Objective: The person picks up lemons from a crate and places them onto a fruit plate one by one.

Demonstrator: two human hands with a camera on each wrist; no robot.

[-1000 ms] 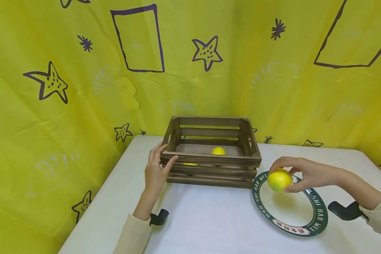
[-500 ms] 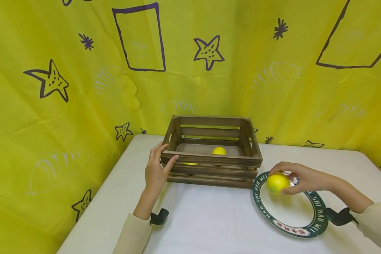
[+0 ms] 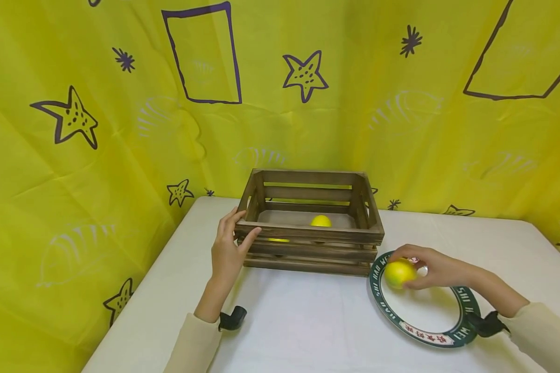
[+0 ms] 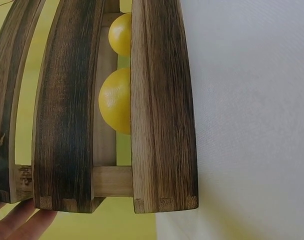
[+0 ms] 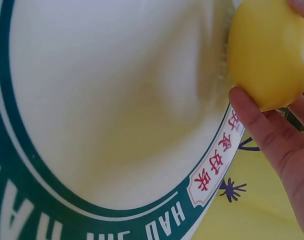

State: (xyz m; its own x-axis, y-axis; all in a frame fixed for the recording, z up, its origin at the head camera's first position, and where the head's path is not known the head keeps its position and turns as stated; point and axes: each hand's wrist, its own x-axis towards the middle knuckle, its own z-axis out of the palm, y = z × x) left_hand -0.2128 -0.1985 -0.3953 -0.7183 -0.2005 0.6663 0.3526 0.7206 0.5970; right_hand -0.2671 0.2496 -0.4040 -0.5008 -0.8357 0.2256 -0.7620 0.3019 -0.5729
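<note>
Pinching: right hand [image 3: 431, 270] grasps lemon [image 3: 399, 274] over plate [image 3: 427, 313], both lower and further left than a second ago.
Plate: on worktop [image 3: 308, 321], just right of crate [image 3: 310, 234], unmoved.
Left hand [image 3: 226, 254]: grips crate's near left corner, same as before.
Crate: two lemons [image 4: 115, 102] inside, unchanged.

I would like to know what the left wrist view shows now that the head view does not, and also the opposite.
Only the left wrist: the rounded sides of a nearer yellow fruit and a farther yellow fruit through the gap above the lowest slat of the crate.

Only the head: the right hand holding a third yellow fruit, and the green-rimmed plate.

Both: the crate, the left hand, the white tabletop and the yellow backdrop.
</note>
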